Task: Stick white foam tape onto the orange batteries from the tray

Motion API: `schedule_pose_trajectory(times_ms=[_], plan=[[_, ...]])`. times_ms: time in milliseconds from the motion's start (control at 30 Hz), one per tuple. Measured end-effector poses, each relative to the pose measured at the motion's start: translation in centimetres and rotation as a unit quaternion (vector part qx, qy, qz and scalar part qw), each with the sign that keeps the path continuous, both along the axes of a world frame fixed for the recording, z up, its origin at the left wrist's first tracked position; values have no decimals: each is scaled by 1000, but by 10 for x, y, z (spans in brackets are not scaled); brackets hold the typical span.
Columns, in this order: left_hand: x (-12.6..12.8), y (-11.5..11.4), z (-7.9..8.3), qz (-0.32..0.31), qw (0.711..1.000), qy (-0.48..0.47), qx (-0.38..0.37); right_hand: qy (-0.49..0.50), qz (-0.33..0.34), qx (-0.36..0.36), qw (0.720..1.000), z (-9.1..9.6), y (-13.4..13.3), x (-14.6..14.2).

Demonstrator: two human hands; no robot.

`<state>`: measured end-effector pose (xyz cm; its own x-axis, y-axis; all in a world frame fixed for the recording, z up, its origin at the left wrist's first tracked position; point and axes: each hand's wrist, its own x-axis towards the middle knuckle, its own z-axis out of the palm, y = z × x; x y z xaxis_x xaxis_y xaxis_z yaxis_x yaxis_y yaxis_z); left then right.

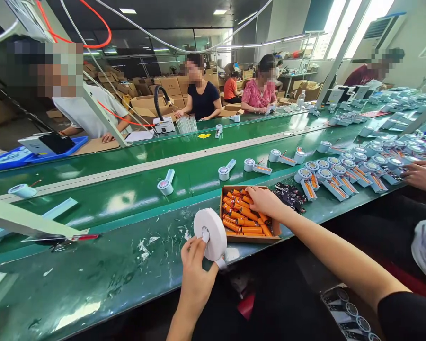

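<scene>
Orange strips [263,169] were already seated in several light-blue round-headed plastic units [249,165] far and right, many orange cylinders [247,222] were left in the brown cardboard box [253,239] reached into by the right hand [265,201], whose grip could not be told, and a thick white tape roll [217,237] was clasped at its core by the left hand [198,271].

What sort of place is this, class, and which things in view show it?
Probably an electronics assembly workshop: many pale-blue, round-headed plastic units lie along a long green worktop, and small orange cylinders sit in a brown cardboard box.
</scene>
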<state>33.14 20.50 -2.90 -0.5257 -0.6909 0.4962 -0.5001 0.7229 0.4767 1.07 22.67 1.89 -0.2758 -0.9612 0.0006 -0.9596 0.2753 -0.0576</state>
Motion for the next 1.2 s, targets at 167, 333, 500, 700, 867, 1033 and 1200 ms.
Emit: schedule_pose_trajectory(times_ms=[167,333,500,700,867,1033,1200], plan=[[9,0,8,-2,995,-19,-94,-54,-4,-26,998,21,31,-18],[8,5,26,-23,987,-55,-149,-459,-4,-276,844,40,70,3],[-2,8,36,-44,977,-97,-182,-594,43,-241,766,35,81,55],[5,-5,51,-59,959,-162,-227,-728,6,-175,663,17,73,68],[-22,22,49,-56,964,-70,-250,-775,-75,-402,481,1,57,116],[-24,36,31,-20,978,-39,-206,-756,-129,-503,398,11,69,78],[61,-45,18,63,987,-126,-80,-586,-94,-678,433,55,133,-63]])
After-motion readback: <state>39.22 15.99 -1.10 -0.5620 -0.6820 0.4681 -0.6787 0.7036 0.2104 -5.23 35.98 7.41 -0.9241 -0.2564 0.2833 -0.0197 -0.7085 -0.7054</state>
